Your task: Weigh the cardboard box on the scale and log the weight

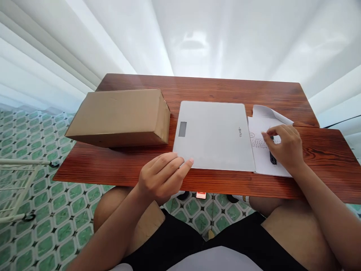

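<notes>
A flat white scale (216, 139) with a small grey display (182, 129) lies on the wooden table. My left hand (162, 175) is at its near left corner, index finger stretched out over the front edge and the other fingers loosely bent; the thumb is hidden. White sheets of paper (263, 162) with small print lie against the scale's right side, the far edge of one curling up. Above them, my right hand (286, 145) has thumb and index fingertips together in a pinch; anything between them is too small to make out. A black, slim object (273, 158) lies on the paper, partly covered by this hand.
A closed brown cardboard box (121, 114) stands on the table's left side, close to the scale. White curtains (197, 37) hang behind the table (214, 88). A white metal rack (22, 188) is on the tiled floor at left. My legs are under the table's front edge.
</notes>
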`<control>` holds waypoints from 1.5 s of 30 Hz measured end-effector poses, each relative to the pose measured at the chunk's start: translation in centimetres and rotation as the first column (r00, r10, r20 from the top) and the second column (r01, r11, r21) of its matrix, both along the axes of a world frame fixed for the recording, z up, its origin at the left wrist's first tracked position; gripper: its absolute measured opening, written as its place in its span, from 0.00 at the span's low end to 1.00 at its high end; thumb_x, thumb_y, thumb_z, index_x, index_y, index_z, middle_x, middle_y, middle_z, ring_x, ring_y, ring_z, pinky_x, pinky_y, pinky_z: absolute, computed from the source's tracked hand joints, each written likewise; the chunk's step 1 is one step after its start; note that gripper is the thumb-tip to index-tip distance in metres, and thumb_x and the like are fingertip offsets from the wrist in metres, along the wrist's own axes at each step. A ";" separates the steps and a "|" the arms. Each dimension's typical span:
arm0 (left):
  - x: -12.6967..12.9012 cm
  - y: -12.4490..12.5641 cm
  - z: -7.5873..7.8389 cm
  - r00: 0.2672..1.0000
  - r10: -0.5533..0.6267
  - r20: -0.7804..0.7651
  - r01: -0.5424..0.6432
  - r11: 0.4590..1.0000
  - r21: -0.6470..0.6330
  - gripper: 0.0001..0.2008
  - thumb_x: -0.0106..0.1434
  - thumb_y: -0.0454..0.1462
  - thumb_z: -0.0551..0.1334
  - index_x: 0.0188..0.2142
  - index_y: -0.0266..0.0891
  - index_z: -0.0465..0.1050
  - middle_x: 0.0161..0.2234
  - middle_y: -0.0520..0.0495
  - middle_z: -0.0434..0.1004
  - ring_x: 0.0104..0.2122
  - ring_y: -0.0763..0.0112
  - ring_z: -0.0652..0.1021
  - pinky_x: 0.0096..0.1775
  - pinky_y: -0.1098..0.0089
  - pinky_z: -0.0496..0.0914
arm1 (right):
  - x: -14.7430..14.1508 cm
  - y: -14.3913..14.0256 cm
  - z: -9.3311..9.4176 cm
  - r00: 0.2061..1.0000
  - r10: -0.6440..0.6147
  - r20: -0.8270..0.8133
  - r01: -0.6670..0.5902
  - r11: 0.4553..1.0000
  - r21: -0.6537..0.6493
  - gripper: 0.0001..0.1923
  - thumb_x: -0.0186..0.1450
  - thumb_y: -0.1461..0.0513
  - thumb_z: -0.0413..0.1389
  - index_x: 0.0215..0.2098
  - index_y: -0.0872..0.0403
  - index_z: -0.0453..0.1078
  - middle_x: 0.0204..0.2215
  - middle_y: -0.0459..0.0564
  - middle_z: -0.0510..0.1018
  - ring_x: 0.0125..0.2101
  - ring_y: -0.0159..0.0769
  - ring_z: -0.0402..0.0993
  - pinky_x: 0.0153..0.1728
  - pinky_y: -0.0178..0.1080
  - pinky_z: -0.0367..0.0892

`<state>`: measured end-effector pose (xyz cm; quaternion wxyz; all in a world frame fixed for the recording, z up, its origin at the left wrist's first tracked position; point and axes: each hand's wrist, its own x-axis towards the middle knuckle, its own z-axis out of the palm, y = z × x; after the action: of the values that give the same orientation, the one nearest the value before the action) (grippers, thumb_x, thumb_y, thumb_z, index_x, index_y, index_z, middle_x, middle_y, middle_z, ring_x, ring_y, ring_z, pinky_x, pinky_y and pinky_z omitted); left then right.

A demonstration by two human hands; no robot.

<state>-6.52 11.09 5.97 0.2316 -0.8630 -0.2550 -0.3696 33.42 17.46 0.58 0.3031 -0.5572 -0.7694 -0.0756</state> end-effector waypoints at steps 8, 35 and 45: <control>-0.6 -1.4 0.4 0.983 0.021 0.184 0.003 0.992 -0.130 0.15 0.55 0.22 0.55 0.38 0.31 0.75 0.24 0.47 0.74 0.27 0.67 0.72 0.28 0.67 0.70 | 2.7 0.3 -0.2 0.996 -0.022 -0.082 0.023 1.000 0.003 0.05 0.65 0.50 0.59 0.30 0.30 0.71 0.27 0.53 0.76 0.31 0.54 0.71 0.38 0.59 0.62; -7.5 -0.6 1.5 0.877 0.262 0.403 -0.234 0.965 -0.118 0.16 0.57 0.26 0.54 0.40 0.41 0.74 0.27 0.50 0.74 0.29 0.66 0.72 0.33 0.64 0.68 | -18.7 1.2 6.4 0.903 0.421 -0.083 -0.414 0.906 0.092 0.13 0.73 0.63 0.53 0.49 0.44 0.77 0.40 0.49 0.84 0.39 0.43 0.81 0.41 0.49 0.75; -11.7 0.2 0.7 0.662 0.381 0.645 -0.336 0.921 -0.199 0.10 0.69 0.36 0.55 0.41 0.45 0.77 0.26 0.50 0.69 0.31 0.63 0.70 0.38 0.58 0.66 | -26.0 1.1 6.9 0.823 0.462 -0.331 -0.484 0.875 0.019 0.18 0.77 0.60 0.44 0.55 0.47 0.75 0.46 0.52 0.82 0.46 0.41 0.79 0.48 0.49 0.75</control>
<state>-18.22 11.26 6.63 0.1651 -0.6100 -0.4973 -0.5945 7.41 18.57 7.43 0.4164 -0.3632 -0.8247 0.1204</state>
